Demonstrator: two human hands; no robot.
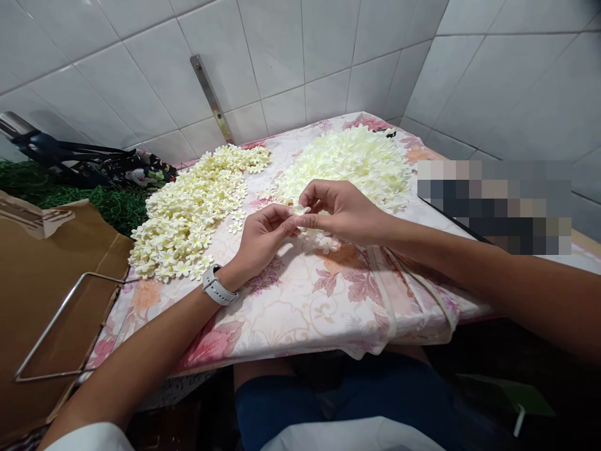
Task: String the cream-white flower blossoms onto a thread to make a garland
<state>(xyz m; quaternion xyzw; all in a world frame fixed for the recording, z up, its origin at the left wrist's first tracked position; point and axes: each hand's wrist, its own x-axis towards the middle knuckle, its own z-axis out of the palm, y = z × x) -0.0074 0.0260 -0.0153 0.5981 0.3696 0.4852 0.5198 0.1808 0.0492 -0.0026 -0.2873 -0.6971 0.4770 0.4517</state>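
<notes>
Observed: a white flower [300, 211] held above the middle of the cloth-covered tabletop [300, 319]. The right hand [345, 213] has its grip nearly closed, thumb and forefinger on the flower. The left hand [263, 241] meets it; how far its grip is closed I cannot tell. Yellowish blossoms [188, 213] lie along the left edge, a paler heap [347, 163] towards the far edge. Risk: uneven pinching could crease a petal; a brushing wrist could scatter blossoms
</notes>
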